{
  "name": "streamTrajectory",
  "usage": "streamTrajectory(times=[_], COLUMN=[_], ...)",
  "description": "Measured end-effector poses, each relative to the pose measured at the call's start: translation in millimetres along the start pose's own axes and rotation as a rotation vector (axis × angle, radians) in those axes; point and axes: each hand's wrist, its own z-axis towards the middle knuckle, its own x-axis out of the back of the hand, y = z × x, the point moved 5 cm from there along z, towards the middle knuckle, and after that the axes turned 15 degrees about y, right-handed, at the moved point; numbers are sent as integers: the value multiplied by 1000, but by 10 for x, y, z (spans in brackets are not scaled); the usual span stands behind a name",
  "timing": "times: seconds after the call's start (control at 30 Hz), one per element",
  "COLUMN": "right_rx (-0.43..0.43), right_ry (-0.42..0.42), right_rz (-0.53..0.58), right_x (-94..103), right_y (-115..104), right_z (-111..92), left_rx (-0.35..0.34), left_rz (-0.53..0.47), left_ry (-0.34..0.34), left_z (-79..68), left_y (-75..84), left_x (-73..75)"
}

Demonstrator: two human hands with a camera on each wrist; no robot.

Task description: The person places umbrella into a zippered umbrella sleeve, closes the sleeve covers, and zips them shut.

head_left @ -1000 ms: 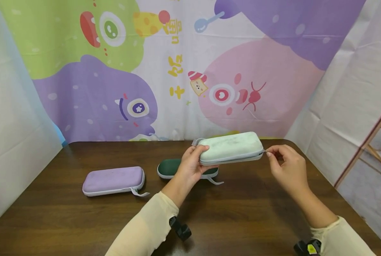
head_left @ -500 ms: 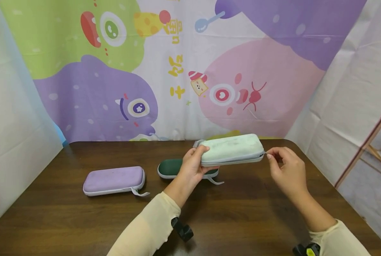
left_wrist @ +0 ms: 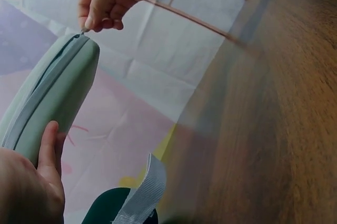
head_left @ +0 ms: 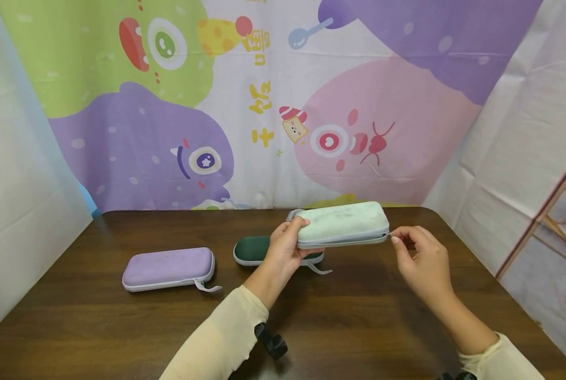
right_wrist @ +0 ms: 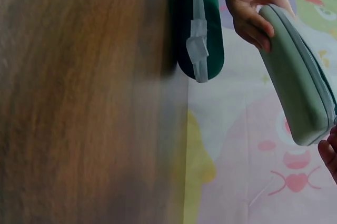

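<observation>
My left hand (head_left: 285,245) grips the left end of a pale green zip case (head_left: 342,224), thumb on top, and holds it above the table. At the case's right corner, my right hand (head_left: 423,264) pinches the small zipper pull between thumb and fingertips. A narrow dark gap shows along the zip near that corner in the left wrist view, where the right hand (left_wrist: 113,0) is above the case (left_wrist: 66,89). Behind the left hand, a dark green zip case (head_left: 252,248) lies on the table, partly hidden. A purple zip case (head_left: 169,268) lies further left.
The brown wooden table (head_left: 349,327) carries the dark green and purple cases, each with a grey strap. A cartoon-printed curtain (head_left: 264,174) hangs at the table's back edge. White cloth (head_left: 21,174) hangs at the left, with more at the right.
The pale green case has sunk and tilted slightly. My right hand has moved a little down and left, still pinching the zipper pull. The other two cases have stayed in place.
</observation>
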Motion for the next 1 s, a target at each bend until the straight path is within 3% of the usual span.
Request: streamTrajectory(times=[0.53, 1.0], right_rx=[18, 21], right_ry=[29, -41], right_rz=[37, 64], right_x=[-78, -219], right_y=[-81, -168], right_z=[-63, -130], left_rx=[-38, -47], left_rz=[-39, -101], left_ry=[88, 132], left_z=[-99, -190], left_y=[-72, -193], left_x=[-67, -150])
